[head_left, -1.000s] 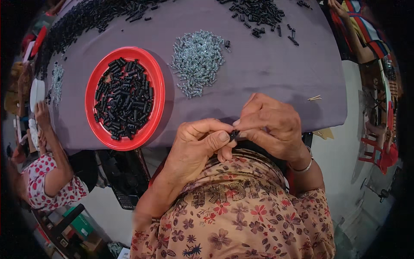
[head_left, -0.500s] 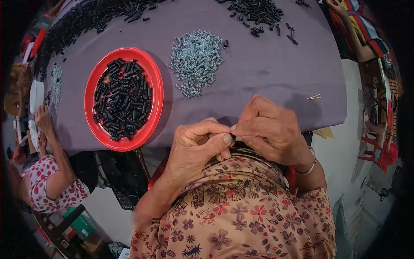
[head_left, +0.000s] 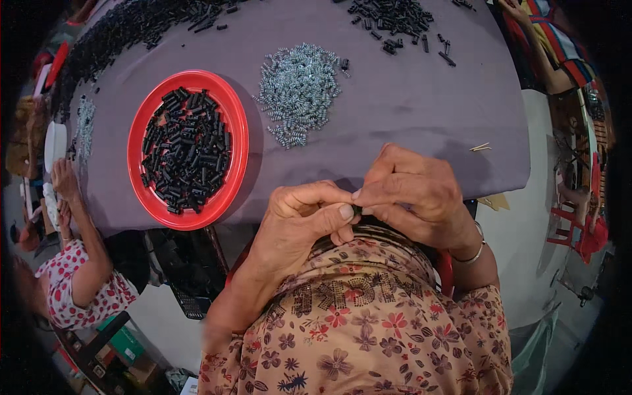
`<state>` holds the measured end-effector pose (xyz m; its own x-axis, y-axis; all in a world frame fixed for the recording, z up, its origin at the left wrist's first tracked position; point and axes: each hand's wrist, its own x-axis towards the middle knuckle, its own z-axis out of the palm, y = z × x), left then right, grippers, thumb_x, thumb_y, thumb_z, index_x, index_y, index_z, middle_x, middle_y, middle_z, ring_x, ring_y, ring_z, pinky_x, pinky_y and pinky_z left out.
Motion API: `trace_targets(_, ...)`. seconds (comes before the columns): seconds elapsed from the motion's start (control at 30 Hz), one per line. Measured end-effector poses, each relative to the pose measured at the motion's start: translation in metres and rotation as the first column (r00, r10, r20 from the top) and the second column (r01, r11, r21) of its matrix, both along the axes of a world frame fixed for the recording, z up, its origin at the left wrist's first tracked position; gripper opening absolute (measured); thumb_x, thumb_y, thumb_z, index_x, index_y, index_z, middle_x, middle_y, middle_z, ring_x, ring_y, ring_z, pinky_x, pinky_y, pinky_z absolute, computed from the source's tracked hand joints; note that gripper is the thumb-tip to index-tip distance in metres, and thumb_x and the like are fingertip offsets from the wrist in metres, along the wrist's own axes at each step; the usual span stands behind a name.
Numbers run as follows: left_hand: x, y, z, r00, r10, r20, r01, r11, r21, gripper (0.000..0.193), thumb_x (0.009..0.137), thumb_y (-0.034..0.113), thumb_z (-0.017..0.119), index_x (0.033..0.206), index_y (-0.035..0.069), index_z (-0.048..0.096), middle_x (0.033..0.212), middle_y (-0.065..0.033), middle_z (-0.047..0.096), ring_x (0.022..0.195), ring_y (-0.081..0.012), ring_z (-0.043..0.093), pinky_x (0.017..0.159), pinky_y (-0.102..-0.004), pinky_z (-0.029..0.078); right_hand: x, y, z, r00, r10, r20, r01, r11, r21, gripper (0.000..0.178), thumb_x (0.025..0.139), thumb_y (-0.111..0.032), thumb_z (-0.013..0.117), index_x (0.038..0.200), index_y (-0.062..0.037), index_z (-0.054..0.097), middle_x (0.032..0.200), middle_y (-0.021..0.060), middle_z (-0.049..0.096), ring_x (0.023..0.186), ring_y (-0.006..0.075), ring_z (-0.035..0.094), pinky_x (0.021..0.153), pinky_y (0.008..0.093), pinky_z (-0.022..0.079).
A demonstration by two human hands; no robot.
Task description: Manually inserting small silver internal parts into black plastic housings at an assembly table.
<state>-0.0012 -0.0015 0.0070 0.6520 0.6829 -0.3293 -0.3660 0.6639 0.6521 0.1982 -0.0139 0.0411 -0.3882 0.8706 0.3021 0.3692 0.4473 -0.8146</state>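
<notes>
Close to my body, beyond the printed shirt, my left hand (head_left: 293,220) and my right hand (head_left: 418,194) meet fingertip to fingertip. A small black piece (head_left: 357,210) shows between the left thumb and forefinger; most of it is covered. My right hand is closed in a pinch right against that piece, and what its fingertips grip is hidden. Beyond the hands lies a heap of small metal coil springs (head_left: 299,89). To the left, a round red tray (head_left: 137,191) holds many short black plastic tubes (head_left: 187,151).
More black parts are heaped along the far left (head_left: 131,29) and far right (head_left: 395,20) of the grey tablecloth (head_left: 421,92). Two thin sticks (head_left: 480,147) lie near the right edge. A co-worker's arm (head_left: 92,243) reaches in at left; another person (head_left: 546,46) sits far right.
My hands stay nearly in place, fingertips still together. A bit more of the black piece shows between them. The head view has shifted very slightly.
</notes>
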Motion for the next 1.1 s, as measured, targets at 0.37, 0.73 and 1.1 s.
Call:
trace_targets(0.37, 0.000, 0.000, -0.004, 0.995, -0.004, -0.103, 0.017, 0.992, 0.122, 0.009, 0.085, 0.000, 0.060, 0.092, -0.003, 0.065, 0.081, -0.0056, 0.060, 0.065, -0.0102, 0.060, 0.057, -0.0200, 0.048, -0.003, 0.002, 0.005, 0.990, 0.008, 0.138, -0.028, 0.990, 0.138, 0.017, 0.066, 0.000, 0.071, 0.082, -0.0019, 0.066, 0.074, 0.0071, 0.056, 0.065, 0.0202, 0.056, 0.052, 0.0284, 0.044)
trace_targets(0.73, 0.005, -0.004, 0.004, 0.992, 0.067, -0.104, -0.048, 0.983, 0.175, 0.013, 0.087, 0.003, 0.059, 0.097, -0.004, 0.064, 0.082, -0.0046, 0.057, 0.066, -0.0095, 0.059, 0.057, -0.0192, 0.047, -0.001, -0.002, -0.014, 0.994, -0.044, -0.104, 0.050, 0.997, 0.060, 0.020, 0.070, 0.003, 0.066, 0.089, -0.0020, 0.067, 0.078, 0.0086, 0.062, 0.069, 0.0203, 0.060, 0.056, 0.0284, 0.048)
trace_targets(1.1, 0.004, -0.006, 0.006, 0.979, 0.096, -0.182, -0.054, 0.973, 0.225, 0.012, 0.087, 0.003, 0.060, 0.095, -0.004, 0.064, 0.079, -0.0036, 0.056, 0.062, -0.0080, 0.058, 0.055, -0.0186, 0.046, -0.011, -0.011, -0.019, 0.985, -0.141, -0.103, 0.156, 0.977, 0.149, 0.018, 0.070, 0.003, 0.070, 0.088, -0.0005, 0.067, 0.075, 0.0080, 0.058, 0.063, 0.0207, 0.056, 0.053, 0.0283, 0.044)
